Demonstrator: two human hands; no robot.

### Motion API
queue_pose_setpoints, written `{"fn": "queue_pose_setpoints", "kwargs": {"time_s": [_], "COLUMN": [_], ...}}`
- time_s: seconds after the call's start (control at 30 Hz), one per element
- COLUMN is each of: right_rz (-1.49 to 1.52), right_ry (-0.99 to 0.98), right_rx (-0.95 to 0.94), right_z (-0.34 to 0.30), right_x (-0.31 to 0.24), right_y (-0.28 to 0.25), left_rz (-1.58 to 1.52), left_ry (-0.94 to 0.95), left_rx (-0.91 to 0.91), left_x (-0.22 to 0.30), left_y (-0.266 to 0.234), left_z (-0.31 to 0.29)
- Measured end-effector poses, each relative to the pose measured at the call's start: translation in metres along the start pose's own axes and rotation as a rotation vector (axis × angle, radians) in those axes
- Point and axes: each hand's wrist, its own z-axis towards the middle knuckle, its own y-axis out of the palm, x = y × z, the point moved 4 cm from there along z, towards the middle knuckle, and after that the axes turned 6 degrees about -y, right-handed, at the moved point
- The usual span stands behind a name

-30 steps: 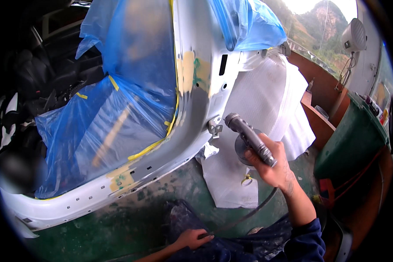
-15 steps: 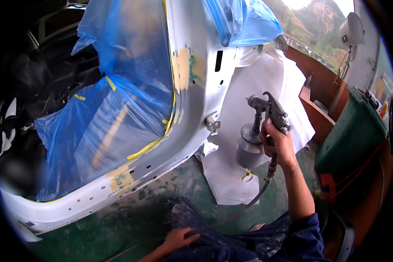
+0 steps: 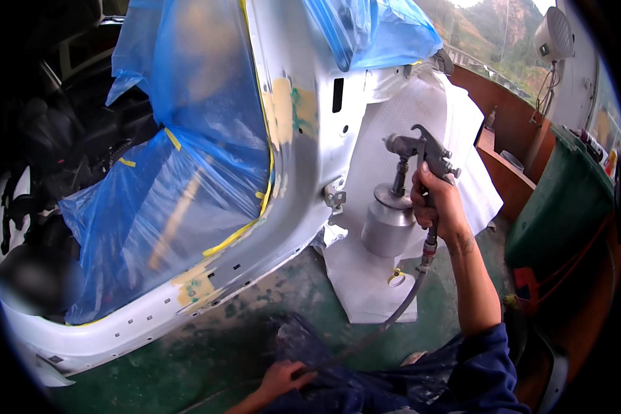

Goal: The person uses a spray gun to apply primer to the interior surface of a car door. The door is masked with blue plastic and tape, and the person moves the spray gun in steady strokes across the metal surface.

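Observation:
My right hand (image 3: 439, 205) grips the handle of a metal spray gun (image 3: 418, 152) held upright, its nozzle pointing left at the white car body pillar (image 3: 303, 159). A grey metal cup (image 3: 386, 221) hangs under the gun, and a dark air hose (image 3: 386, 321) runs down from the handle across my lap. My left hand (image 3: 281, 379) rests low on my paint-spattered trouser leg, fingers closed over the hose. Blue plastic sheeting (image 3: 179, 186) edged with yellow tape masks the car's door opening.
White paper sheeting (image 3: 400, 124) covers the body panel behind the gun. Filler patches (image 3: 194, 286) mark the white sill. The floor (image 3: 255, 324) is green and stained. A green bin (image 3: 566, 207) and brown shelves (image 3: 507, 172) stand at right; a white lamp (image 3: 554, 34) hangs above.
My right hand has turned the spray gun from lying tilted to upright and lifted it toward the pillar. My left hand stayed on my leg.

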Motion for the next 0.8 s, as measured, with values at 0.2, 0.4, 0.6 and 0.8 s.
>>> {"fn": "queue_pose_setpoints", "kwargs": {"time_s": [0.2,0.4,0.6,0.8], "right_rz": [-0.098,-0.174,-0.152,-0.122], "right_ry": [-0.062,-0.029,0.044,0.065], "right_rx": [0.092,-0.143,-0.188,-0.032], "right_z": [-0.02,-0.045,-0.041,-0.017], "right_x": [0.009,0.015,0.014,0.029], "right_y": [0.005,0.02,0.024,0.002], "left_rz": [0.03,0.109,0.077,-0.007], "left_ry": [0.018,0.058,0.022,0.046], "left_rx": [0.014,-0.087,-0.123,-0.024], "left_x": [-0.005,-0.018,-0.007,-0.012], "left_y": [-0.007,0.011,0.012,0.015], "left_z": [-0.001,-0.003,-0.007,-0.002]}}
